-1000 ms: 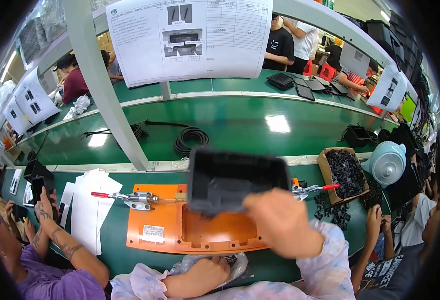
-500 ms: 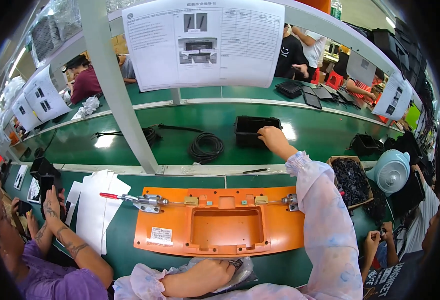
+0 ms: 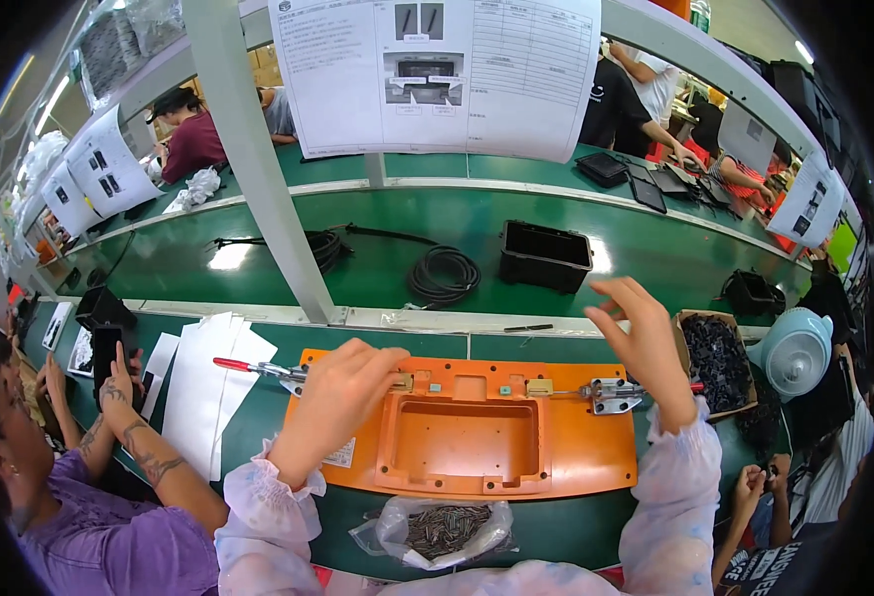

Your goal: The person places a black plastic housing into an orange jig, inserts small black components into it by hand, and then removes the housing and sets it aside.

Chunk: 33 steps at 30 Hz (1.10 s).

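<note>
An orange fixture (image 3: 596, 447) with a recessed rectangular middle lies on the green bench in front of me. My left hand (image 3: 342, 397) is over its left end, fingers pinched beside the left brass block (image 3: 403, 381); whatever they hold, if anything, is hidden. My right hand (image 3: 637, 333) hangs in the air above the right toggle clamp (image 3: 613, 394), fingers apart and holding nothing. A red-handled clamp (image 3: 248, 367) sits partly behind my left hand. Close to me, an open clear plastic bag (image 3: 501, 521) holds many small metal pins (image 3: 447, 529).
Beyond the rail, a black open box (image 3: 546, 258) and a coiled black cable (image 3: 444, 276) rest on the green surface. White papers (image 3: 193, 387) lie left; a carton of black parts (image 3: 710, 360) and a pale blue fan (image 3: 794, 348) stand right. Co-workers sit on both sides.
My left hand has left the bag of pins and moved up to the fixture's left brass block. My right hand has drawn back from the black box, toward me and rightward.
</note>
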Tool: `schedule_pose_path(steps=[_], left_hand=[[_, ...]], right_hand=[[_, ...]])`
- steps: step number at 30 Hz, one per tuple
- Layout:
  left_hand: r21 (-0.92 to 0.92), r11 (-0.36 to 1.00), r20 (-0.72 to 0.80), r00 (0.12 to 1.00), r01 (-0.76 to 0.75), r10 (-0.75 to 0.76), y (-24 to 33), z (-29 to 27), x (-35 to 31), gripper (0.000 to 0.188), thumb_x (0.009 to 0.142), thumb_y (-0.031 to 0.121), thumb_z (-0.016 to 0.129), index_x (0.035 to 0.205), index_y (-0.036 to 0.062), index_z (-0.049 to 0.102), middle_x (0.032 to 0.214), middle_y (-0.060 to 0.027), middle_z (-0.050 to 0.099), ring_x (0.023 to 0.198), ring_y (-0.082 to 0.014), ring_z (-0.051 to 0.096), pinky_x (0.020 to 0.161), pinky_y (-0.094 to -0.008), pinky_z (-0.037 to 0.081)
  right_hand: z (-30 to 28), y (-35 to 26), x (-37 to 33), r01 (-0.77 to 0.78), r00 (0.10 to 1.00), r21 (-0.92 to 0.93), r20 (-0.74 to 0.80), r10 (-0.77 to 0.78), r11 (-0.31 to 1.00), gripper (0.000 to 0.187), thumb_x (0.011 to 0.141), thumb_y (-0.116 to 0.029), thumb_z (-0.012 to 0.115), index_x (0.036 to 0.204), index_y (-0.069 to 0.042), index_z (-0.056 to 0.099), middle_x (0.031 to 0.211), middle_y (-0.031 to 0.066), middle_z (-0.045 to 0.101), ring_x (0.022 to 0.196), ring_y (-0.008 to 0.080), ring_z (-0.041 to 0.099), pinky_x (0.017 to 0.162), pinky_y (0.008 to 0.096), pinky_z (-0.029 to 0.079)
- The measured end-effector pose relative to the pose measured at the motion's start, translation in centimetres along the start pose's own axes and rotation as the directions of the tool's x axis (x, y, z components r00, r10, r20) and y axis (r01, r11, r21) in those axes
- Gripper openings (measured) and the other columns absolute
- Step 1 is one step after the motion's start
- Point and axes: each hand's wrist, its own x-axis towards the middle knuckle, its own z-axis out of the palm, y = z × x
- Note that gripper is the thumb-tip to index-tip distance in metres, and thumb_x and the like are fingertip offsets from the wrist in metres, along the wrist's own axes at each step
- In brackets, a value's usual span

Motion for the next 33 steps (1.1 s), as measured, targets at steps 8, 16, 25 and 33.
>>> schedule_pose_path(steps=[8, 16, 25, 33], left_hand=[[0.070, 0.992, 0.032, 0.994, -0.109, 0.107, 0.9, 1.0, -1.2, 0.026, 0.074, 0.003, 0.071, 0.099, 0.0044, 0.070, 0.081, -0.0070, 0.067, 0.077, -0.0220, 0.064, 0.064, -0.0340, 0.053], [0.209, 0.935, -0.001, 0.956, -0.287, 0.294, 1.9, 1.4, -0.8, 0.029, 0.072, 0.002, 0.069, 0.101, 0.0010, 0.071, 0.090, -0.0077, 0.069, 0.082, -0.0239, 0.065, 0.068, -0.0349, 0.054], [-0.322, 0.905, 0.012, 0.955, -0.278, 0.297, 7.0, 8.3, 6.0, 0.014, 0.078, 0.007, 0.072, 0.092, 0.0065, 0.073, 0.085, -0.0050, 0.064, 0.083, -0.0246, 0.061, 0.090, -0.0422, 0.047], [-0.196, 0.915, 0.099, 0.921, -0.353, 0.376, 7.2, 8.8, 6.6, 0.018, 0.079, 0.004, 0.070, 0.096, 0.0065, 0.075, 0.085, -0.0035, 0.061, 0.084, -0.0218, 0.060, 0.106, -0.0517, 0.042]], right_hand=[[-3.3, -0.1, -7.1, -0.139, 0.974, 0.034, -0.175, 0.143, 0.990, 0.021, 0.089, -0.002, 0.071, 0.110, 0.002, 0.069, 0.096, 0.0125, 0.070, 0.077, 0.0195, 0.069, 0.067, 0.0292, 0.053], [-4.1, 2.8, -13.8, -0.377, 0.849, 0.094, -0.361, 0.385, 0.921, 0.016, 0.098, -0.004, 0.064, 0.111, 0.004, 0.069, 0.092, 0.0060, 0.067, 0.080, 0.0089, 0.063, 0.070, 0.0221, 0.050], [-2.6, 6.5, -18.8, -0.559, 0.825, -0.392, -0.347, 0.445, 0.731, 0.012, 0.087, -0.011, 0.071, 0.094, -0.001, 0.070, 0.091, 0.0168, 0.069, 0.087, 0.0370, 0.067, 0.077, 0.0442, 0.053], [-1.4, 6.9, -18.8, -0.547, 0.834, -0.446, -0.216, 0.508, 0.708, 0.031, 0.082, -0.013, 0.077, 0.109, -0.001, 0.070, 0.097, 0.0169, 0.065, 0.093, 0.0369, 0.065, 0.082, 0.0441, 0.052]])
